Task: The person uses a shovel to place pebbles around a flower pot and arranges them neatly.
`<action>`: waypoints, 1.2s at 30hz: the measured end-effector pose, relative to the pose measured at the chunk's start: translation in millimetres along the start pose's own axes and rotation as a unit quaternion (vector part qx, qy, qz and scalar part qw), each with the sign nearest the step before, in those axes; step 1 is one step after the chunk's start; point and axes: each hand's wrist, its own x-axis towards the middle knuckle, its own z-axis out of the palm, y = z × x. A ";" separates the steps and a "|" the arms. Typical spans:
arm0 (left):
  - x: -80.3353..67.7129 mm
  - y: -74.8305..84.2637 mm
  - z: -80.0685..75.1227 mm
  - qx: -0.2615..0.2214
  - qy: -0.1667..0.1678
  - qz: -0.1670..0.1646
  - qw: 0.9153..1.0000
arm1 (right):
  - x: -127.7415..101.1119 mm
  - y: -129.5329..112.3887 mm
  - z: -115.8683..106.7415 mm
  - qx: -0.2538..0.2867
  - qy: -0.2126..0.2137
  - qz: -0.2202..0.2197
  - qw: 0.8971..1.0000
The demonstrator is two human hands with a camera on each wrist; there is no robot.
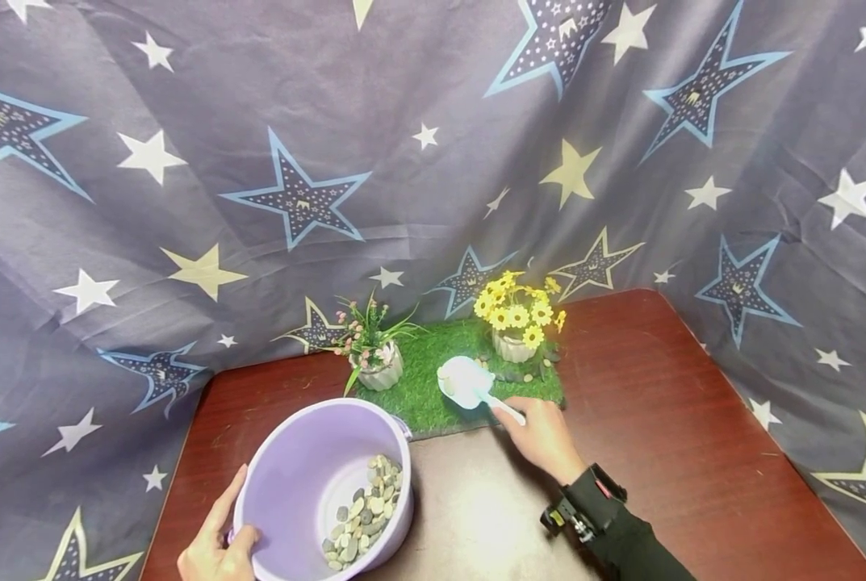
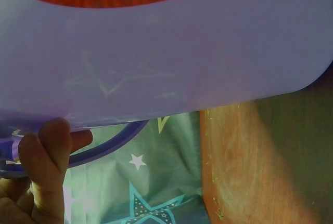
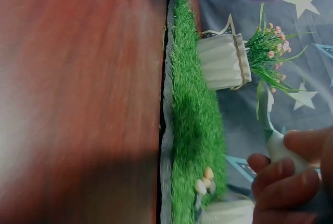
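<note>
My left hand (image 1: 218, 541) grips the left rim of a purple bucket (image 1: 287, 452), fingers outside and thumb over the edge. Grey and tan pebbles (image 1: 363, 516) lie bunched against the bucket's right side. In my right hand (image 1: 545, 436) is the white handle of a small pale scoop (image 1: 465, 381), held above a mat of artificial grass (image 1: 421, 415). Glare washes out the scoop's bowl; a faint yellowish shape shows at its left side. The right wrist view has my right fingers (image 3: 286, 182) curled round the handle.
A white pot of pink flowers (image 1: 380, 367) stands at the mat's left, a pot of yellow flowers (image 1: 516, 345) at its back right. Pebbles (image 1: 527, 377) lie by the yellow pot. The reddish-brown table (image 1: 658, 403) meets a star-patterned curtain (image 1: 403, 105) behind.
</note>
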 end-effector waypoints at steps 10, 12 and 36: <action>2.4 -0.7 -0.1 0.026 -0.017 -0.016 0.999 | 44.5 4.9 41.5 0.062 -0.048 0.087 0.993; 2.6 -0.5 -0.2 0.033 -0.018 -0.014 0.999 | 48.5 6.0 46.7 0.076 -0.047 0.110 0.990; 12.1 -10.7 -6.1 0.074 -0.083 0.003 0.994 | 68.8 12.9 54.3 0.443 -0.138 0.265 0.845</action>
